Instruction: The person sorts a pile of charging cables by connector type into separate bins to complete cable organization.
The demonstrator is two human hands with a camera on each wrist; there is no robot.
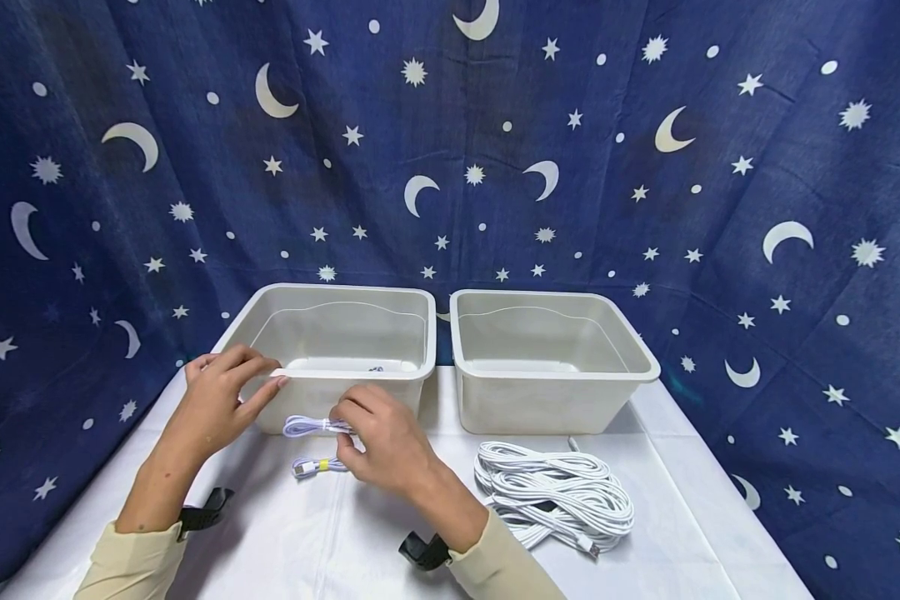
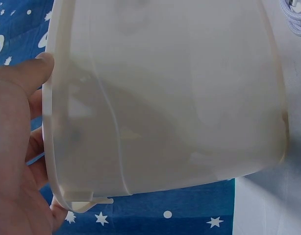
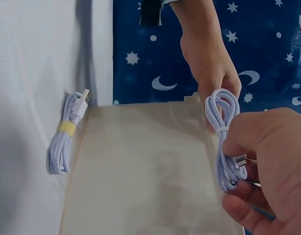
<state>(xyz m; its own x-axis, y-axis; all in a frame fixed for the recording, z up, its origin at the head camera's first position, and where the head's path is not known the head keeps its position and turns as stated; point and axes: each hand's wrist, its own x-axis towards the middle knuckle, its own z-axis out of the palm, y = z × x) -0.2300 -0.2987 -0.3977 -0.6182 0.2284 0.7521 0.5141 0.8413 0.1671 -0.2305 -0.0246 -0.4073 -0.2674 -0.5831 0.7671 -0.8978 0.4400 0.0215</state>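
Observation:
My right hand (image 1: 386, 437) pinches a coiled lavender USB cable (image 3: 224, 122) bound with a white tie, held in front of the left bin (image 1: 360, 377). Its metal plug pokes out near the thumb in the right wrist view. At that bin's near left corner, my left hand (image 1: 221, 400) grips the rim, thumb on the outer side and fingers behind it (image 2: 37, 142). A second lavender USB cable (image 3: 64, 139), wrapped with a yellow band, lies on the table below the held one.
A second pale bin (image 1: 551, 404) stands to the right of the first. Before it lies a large heap of coiled white cable (image 1: 555, 496). Something small and dark (image 1: 376, 369) is on the left bin's floor. A starry blue curtain (image 1: 480, 125) hangs behind the white-covered table (image 1: 667, 533).

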